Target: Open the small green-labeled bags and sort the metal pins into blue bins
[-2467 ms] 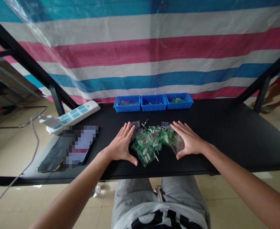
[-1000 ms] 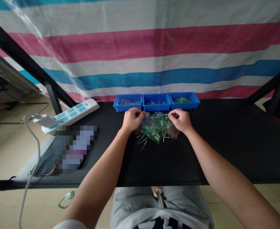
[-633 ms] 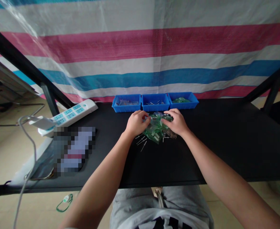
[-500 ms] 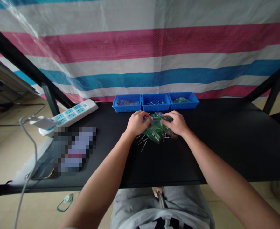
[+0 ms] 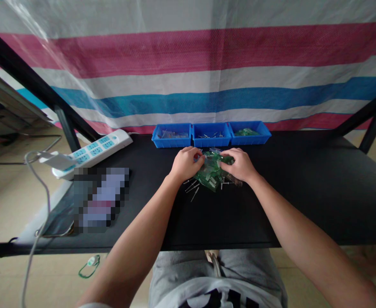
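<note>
A pile of small plastic bags (image 5: 211, 175), green and clear, lies on the black table in front of me. My left hand (image 5: 187, 164) grips the pile's left side with curled fingers and thumb. On the opposite side, my right hand (image 5: 238, 164) has its thumb and fingers around the green plastic; its fingertips are partly hidden. Several silvery pop rivets (image 5: 192, 188) stick out from beneath the bags at the lower left. A few more rivets (image 5: 224, 183) show under my right hand, beside a brownish clear bag (image 5: 234, 179).
Behind the pile stand three blue bins: the left bin (image 5: 171, 142) with clear packets, the middle bin (image 5: 211, 140) with rivets, the right bin (image 5: 252, 139) with green pieces. A white power strip (image 5: 95, 153) and a blurred-out flat item (image 5: 103, 199) lie left on the table (image 5: 319, 192).
The view has shifted slightly. Both hands stay at the bag pile in nearly the same pose, and the rivets lie as before.
</note>
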`<action>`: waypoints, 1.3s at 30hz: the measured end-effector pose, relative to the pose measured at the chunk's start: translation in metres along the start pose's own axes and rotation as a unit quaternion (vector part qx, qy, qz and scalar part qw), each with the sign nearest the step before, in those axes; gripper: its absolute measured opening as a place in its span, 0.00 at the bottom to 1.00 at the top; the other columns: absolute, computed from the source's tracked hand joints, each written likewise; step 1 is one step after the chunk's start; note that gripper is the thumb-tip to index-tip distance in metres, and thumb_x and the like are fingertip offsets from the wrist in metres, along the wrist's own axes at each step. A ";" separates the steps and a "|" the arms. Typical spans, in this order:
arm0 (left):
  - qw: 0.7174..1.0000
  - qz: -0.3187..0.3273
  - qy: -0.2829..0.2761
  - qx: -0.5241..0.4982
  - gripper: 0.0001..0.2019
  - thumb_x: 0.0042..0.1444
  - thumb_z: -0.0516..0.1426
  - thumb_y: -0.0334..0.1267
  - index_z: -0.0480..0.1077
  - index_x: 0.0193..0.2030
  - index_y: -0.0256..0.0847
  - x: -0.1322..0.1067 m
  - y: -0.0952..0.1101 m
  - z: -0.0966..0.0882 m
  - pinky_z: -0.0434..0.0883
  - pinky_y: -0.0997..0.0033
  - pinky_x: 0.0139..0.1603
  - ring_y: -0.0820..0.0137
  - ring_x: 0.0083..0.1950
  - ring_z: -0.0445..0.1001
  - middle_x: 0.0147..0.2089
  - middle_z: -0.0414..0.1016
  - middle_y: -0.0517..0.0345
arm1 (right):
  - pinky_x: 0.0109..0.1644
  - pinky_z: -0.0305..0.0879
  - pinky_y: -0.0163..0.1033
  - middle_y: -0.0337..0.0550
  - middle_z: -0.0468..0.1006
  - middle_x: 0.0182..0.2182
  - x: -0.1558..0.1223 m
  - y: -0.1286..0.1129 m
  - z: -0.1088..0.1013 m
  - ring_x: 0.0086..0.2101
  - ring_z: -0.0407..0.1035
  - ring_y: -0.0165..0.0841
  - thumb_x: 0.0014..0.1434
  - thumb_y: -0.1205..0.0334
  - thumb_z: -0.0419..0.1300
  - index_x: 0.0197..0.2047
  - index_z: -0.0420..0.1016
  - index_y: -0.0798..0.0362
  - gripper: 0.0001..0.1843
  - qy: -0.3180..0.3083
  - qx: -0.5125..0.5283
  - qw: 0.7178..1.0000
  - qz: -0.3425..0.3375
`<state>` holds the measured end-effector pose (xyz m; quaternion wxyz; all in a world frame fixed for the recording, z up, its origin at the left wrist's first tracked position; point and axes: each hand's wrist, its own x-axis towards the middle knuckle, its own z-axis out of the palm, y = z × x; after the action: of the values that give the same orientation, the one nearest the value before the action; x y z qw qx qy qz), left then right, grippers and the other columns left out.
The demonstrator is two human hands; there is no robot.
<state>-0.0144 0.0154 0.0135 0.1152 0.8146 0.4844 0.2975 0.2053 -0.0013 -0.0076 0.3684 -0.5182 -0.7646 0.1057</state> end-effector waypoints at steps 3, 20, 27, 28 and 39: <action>1.000 0.005 -0.005 0.000 0.09 0.56 0.55 0.39 0.74 0.33 0.39 0.000 0.000 0.000 0.67 0.67 0.40 0.66 0.35 0.71 0.33 0.75 0.54 | 0.47 0.68 0.48 0.46 0.81 0.36 -0.001 0.000 0.003 0.39 0.72 0.42 0.52 0.58 0.63 0.37 0.82 0.50 0.09 0.007 -0.029 0.999 -0.017; 0.999 0.030 0.017 -0.028 0.07 0.57 0.55 0.37 0.74 0.33 0.38 -0.001 0.005 0.001 0.68 0.67 0.41 0.66 0.37 0.73 0.33 0.76 0.54 | 0.49 0.65 0.49 0.48 0.71 0.35 -0.002 -0.018 0.000 0.41 0.65 0.42 0.61 0.63 0.56 0.34 0.79 0.50 0.09 0.010 -0.021 0.997 -0.069; 0.992 0.089 0.065 -0.061 0.07 0.58 0.55 0.37 0.74 0.36 0.37 -0.004 0.018 0.000 0.69 0.69 0.40 0.68 0.36 0.72 0.33 0.75 0.54 | 0.34 0.62 0.38 0.41 0.71 0.26 -0.002 -0.026 0.000 0.27 0.64 0.31 0.63 0.53 0.54 0.34 0.69 0.52 0.12 0.048 0.134 0.990 -0.007; 0.991 0.100 0.066 -0.061 0.08 0.59 0.55 0.38 0.74 0.37 0.37 -0.004 0.020 0.001 0.69 0.68 0.40 0.68 0.36 0.72 0.34 0.76 0.53 | 0.33 0.60 0.37 0.40 0.70 0.25 -0.003 -0.027 0.001 0.26 0.63 0.30 0.63 0.51 0.55 0.34 0.68 0.52 0.13 0.041 0.161 0.986 0.015; 0.988 0.142 0.059 -0.035 0.12 0.64 0.53 0.39 0.76 0.43 0.36 -0.007 0.034 0.012 0.69 0.69 0.40 0.68 0.35 0.74 0.33 0.78 0.51 | 0.21 0.46 0.32 0.34 0.68 0.19 0.001 -0.037 -0.001 0.18 0.55 0.23 0.45 0.43 0.68 0.32 0.71 0.53 0.22 -0.034 0.481 0.852 0.204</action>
<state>0.0143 -0.0067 0.0175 0.0714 0.8513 0.3594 0.3755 0.1795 -0.0165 0.0140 0.5158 -0.4164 -0.5073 0.5507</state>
